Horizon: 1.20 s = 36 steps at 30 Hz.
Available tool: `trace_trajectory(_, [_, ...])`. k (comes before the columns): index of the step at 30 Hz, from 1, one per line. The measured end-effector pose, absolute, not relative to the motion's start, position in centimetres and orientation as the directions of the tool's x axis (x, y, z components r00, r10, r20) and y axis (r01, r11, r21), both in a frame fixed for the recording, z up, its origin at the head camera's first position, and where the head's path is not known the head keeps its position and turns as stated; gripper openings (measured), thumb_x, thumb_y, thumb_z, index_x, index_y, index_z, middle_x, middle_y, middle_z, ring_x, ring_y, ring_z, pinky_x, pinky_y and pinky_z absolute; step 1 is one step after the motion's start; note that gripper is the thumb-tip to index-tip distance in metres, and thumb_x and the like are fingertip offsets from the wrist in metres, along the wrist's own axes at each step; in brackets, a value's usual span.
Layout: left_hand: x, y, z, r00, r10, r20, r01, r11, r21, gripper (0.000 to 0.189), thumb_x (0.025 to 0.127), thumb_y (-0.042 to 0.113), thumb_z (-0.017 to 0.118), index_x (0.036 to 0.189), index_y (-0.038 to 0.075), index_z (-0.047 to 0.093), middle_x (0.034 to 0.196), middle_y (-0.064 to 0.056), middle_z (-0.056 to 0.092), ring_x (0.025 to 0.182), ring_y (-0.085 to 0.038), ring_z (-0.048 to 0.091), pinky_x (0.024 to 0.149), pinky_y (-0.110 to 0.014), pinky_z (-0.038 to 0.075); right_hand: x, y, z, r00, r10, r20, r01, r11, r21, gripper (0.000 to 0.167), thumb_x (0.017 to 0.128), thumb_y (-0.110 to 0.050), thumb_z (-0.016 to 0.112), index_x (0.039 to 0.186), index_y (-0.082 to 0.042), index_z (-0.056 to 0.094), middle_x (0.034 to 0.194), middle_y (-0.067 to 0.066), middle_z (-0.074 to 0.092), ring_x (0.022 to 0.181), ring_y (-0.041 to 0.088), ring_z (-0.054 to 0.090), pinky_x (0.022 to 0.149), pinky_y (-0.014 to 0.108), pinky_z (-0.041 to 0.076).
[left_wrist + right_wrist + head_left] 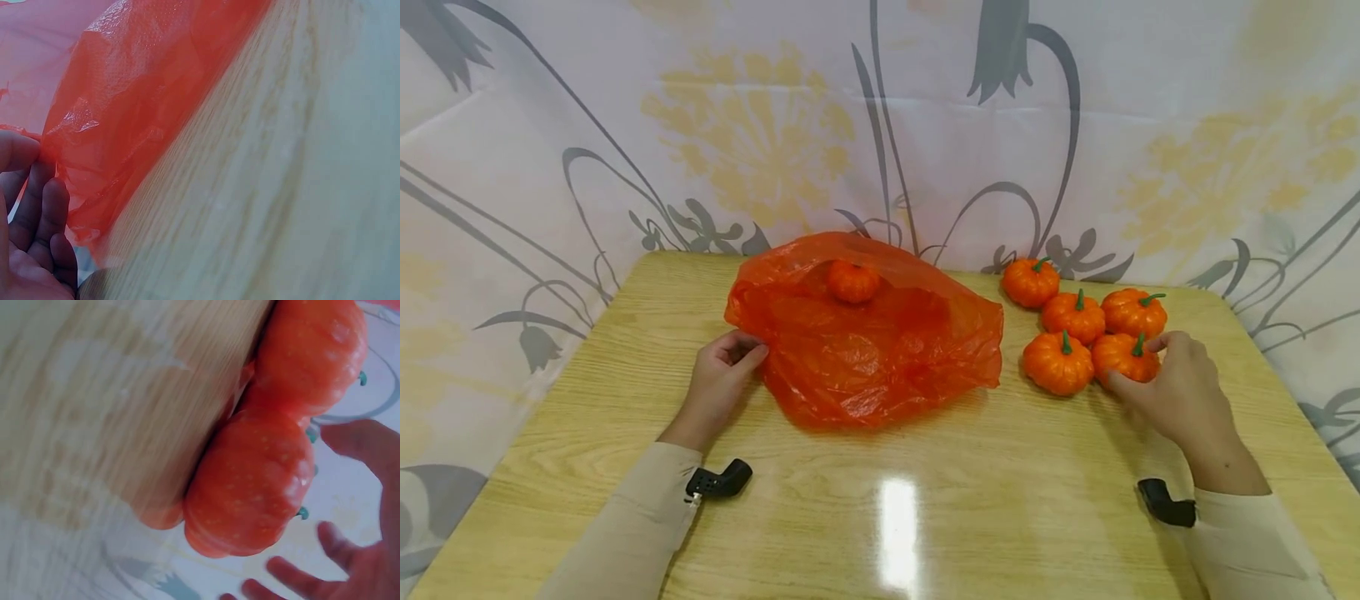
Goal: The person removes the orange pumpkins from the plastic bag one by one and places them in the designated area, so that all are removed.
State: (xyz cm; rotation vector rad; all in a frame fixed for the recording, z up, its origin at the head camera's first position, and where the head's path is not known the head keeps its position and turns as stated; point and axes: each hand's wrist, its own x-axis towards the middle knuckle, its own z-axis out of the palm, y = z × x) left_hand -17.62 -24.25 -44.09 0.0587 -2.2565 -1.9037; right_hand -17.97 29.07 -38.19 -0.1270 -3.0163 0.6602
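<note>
A crumpled, see-through orange plastic bag (865, 367) lies on the table, and one small pumpkin (852, 283) shows within its outline. My left hand (718, 379) pinches the bag's left edge between thumb and forefinger, the other fingers curled in the left wrist view. On the right stands a cluster of several orange pumpkins with green stems. Around the nearest right pumpkin (1126, 358) my right hand (1195, 400) spreads its thumb and fingers. In the right wrist view those fingers are apart from the near pumpkin (250, 481), with a gap between.
The wooden table (790, 517) runs back to a flower-patterned cloth (917, 125). Other pumpkins crowd closely about the reached one, including the front left pumpkin (1058, 367) and the back pumpkin (1030, 283). A small black camera (1167, 502) sits on the right wrist.
</note>
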Motion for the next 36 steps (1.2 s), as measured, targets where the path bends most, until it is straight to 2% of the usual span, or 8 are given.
trace_trajectory(3, [-17.6, -24.2, -44.1, -0.981, -0.151, 0.119, 0.091, 0.18, 0.979, 0.018, 0.094, 0.004, 0.064, 0.102, -0.012, 0.061, 0.085, 0.008, 0.066, 0.079, -0.004, 0.057, 0.071, -0.017, 0.048, -17.7, 28.3, -37.8, -0.983, 0.119, 0.143, 0.035, 0.873, -0.486, 0.061, 0.094, -0.034, 0.063, 0.123, 0.012, 0.037, 0.13, 0.039, 0.035, 0.113, 0.053, 0.034, 0.08, 0.061, 0.037])
trace_trajectory(7, [-17.5, -24.2, -44.1, -0.982, -0.147, 0.121, 0.094, 0.18, 0.979, 0.017, 0.095, 0.003, 0.063, 0.102, -0.013, 0.061, 0.082, 0.014, 0.064, 0.078, -0.004, 0.057, 0.07, -0.017, 0.048, -17.3, 26.6, -37.5, -0.922, 0.123, 0.367, -0.114, 0.82, -0.561, 0.04, 0.092, -0.016, 0.059, 0.117, 0.012, 0.045, 0.124, 0.033, 0.045, 0.113, 0.046, 0.041, 0.087, 0.039, 0.037])
trace_trajectory(10, [-17.5, -24.2, -44.0, -0.983, -0.145, 0.115, 0.088, 0.18, 0.98, 0.018, 0.095, 0.002, 0.063, 0.103, -0.014, 0.061, 0.08, 0.017, 0.063, 0.077, -0.003, 0.056, 0.069, -0.016, 0.048, -16.9, 25.1, -37.5, -0.85, 0.085, 0.519, -0.259, 0.792, -0.553, 0.029, 0.088, -0.006, 0.06, 0.11, 0.011, 0.052, 0.115, 0.028, 0.053, 0.101, 0.037, 0.048, 0.082, 0.02, 0.032])
trace_trajectory(14, [-17.6, -24.2, -43.9, -0.981, -0.147, 0.123, 0.095, 0.183, 0.979, 0.019, 0.095, 0.003, 0.064, 0.103, -0.015, 0.061, 0.079, 0.017, 0.063, 0.076, -0.003, 0.056, 0.068, -0.016, 0.048, -16.4, 23.2, -37.3, -0.791, -0.012, 0.611, -0.407, 0.756, -0.512, 0.023, 0.085, 0.0, 0.062, 0.106, 0.008, 0.057, 0.113, 0.025, 0.058, 0.095, 0.03, 0.049, 0.084, 0.014, 0.032])
trace_trajectory(21, [-17.6, -24.4, -44.1, -0.989, -0.096, 0.115, 0.085, 0.268, 0.96, 0.023, 0.095, 0.011, 0.067, 0.104, -0.01, 0.066, 0.082, 0.018, 0.063, 0.077, -0.004, 0.056, 0.068, -0.016, 0.048, -14.9, 19.8, -37.7, -0.746, -0.221, 0.628, -0.579, 0.682, -0.448, 0.024, 0.08, 0.006, 0.068, 0.104, 0.003, 0.064, 0.111, 0.016, 0.065, 0.098, 0.024, 0.056, 0.089, 0.01, 0.038])
trace_trajectory(27, [-17.6, -24.1, -44.0, -0.991, -0.028, 0.131, 0.118, 0.272, 0.955, 0.023, 0.094, 0.012, 0.07, 0.105, -0.008, 0.069, 0.083, 0.016, 0.065, 0.077, -0.006, 0.056, 0.067, -0.018, 0.049, -13.5, 15.8, -38.5, -0.688, -0.418, 0.593, -0.708, 0.565, -0.423, 0.03, 0.077, 0.005, 0.074, 0.105, -0.005, 0.068, 0.111, 0.004, 0.067, 0.101, 0.018, 0.061, 0.097, 0.007, 0.04])
trace_trajectory(31, [-17.6, -24.0, -44.2, -0.992, -0.015, 0.127, 0.118, 0.281, 0.953, 0.024, 0.094, 0.013, 0.07, 0.105, -0.008, 0.069, 0.084, 0.016, 0.065, 0.077, -0.007, 0.056, 0.067, -0.018, 0.048, -13.4, 12.7, -38.1, -0.689, -0.494, 0.53, -0.721, 0.537, -0.438, 0.026, 0.082, -0.003, 0.074, 0.107, -0.008, 0.07, 0.114, 0.003, 0.066, 0.107, 0.019, 0.062, 0.095, 0.022, 0.05])
trace_trajectory(36, [-17.5, -24.2, -44.3, -0.994, -0.026, 0.108, 0.096, 0.29, 0.952, 0.024, 0.094, 0.013, 0.07, 0.106, -0.008, 0.069, 0.084, 0.015, 0.065, 0.078, -0.007, 0.055, 0.066, -0.019, 0.048, -14.6, 8.8, -37.6, -0.766, -0.503, 0.4, -0.639, 0.526, -0.562, 0.024, 0.091, -0.012, 0.071, 0.115, -0.009, 0.069, 0.119, 0.003, 0.066, 0.111, 0.02, 0.064, 0.092, 0.039, 0.056])
